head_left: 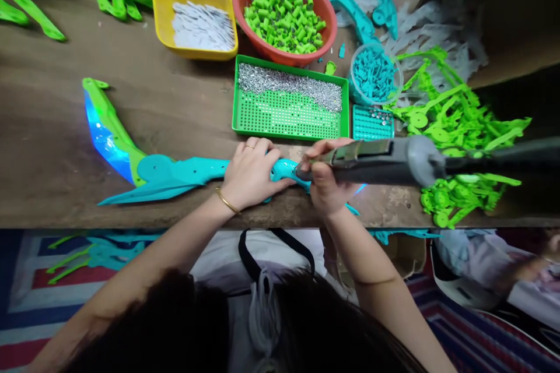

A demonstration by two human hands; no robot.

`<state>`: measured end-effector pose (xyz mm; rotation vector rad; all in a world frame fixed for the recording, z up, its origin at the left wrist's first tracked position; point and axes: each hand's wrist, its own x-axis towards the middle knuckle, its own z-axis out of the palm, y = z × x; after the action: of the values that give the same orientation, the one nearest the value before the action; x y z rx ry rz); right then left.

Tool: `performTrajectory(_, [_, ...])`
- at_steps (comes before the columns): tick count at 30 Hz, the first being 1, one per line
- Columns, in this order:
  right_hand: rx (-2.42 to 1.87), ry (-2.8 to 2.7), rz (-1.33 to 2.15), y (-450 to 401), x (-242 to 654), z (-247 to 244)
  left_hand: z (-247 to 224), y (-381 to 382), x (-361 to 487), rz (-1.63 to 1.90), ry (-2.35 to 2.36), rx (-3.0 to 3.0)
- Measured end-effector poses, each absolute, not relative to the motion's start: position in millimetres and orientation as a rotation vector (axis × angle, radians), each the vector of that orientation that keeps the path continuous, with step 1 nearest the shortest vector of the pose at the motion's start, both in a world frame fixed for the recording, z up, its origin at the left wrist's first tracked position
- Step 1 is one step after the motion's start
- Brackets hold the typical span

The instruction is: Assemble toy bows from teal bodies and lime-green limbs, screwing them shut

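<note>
A turquoise plastic toy bow (192,172) lies along the front of the table, with a green limb on its left end and a translucent part (105,139) glowing blue. My left hand (251,170), palm down, is closed over the middle of the bow and presses it on the tabletop. In my right hand (327,187) is a grey powered screwdriver (380,162), held almost level. Its tip meets the turquoise grip just right of my left fingers; the exact contact point is too small to make out. The bow's right end is mostly hidden behind my right hand.
Beyond my hands sit a green tray (289,119) of screws, a red bowl (242,17) of green pieces, a yellow tub (161,23) of white strips and a clear cup (354,84) of turquoise pieces. Green parts (464,116) pile up at right. Another person sits lower right.
</note>
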<state>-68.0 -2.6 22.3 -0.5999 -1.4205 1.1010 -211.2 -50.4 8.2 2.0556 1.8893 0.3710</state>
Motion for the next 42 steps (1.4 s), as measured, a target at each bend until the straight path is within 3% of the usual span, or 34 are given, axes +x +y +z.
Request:
performTrajectory(5, [-0.761,-1.543,1.094,-4.9,-61.6,11.7,6.9,-50.7,-209.7,0.389,1.909,2.049])
performTrajectory(13, [-0.783,-1.269,0.848,47.7,-97.0,50.8,9.6,-51.2,-208.9,0.412,1.879,2.031])
performTrajectory(18, [-0.924,-1.229,0.742,94.0,-117.1,24.6,9.1,-51.1,-208.1,0.395,1.898,2.042])
performTrajectory(22, [-0.939,-1.389,0.897,101.7,-110.1,-0.3,9.4,-50.1,-208.1,0.374,1.892,2.065])
performTrajectory(28, [-0.927,-1.38,0.928,97.8,-109.5,-3.4,11.7,-49.1,-208.9,0.359,1.888,2.047])
performTrajectory(36, [-0.556,-1.204,0.937,60.5,-92.2,64.2,9.0,-50.6,-209.5,0.424,1.876,2.031])
performTrajectory(42, [-0.732,-1.411,0.983,3.1,-56.7,58.6,9.9,-49.4,-210.5,0.386,1.873,2.03])
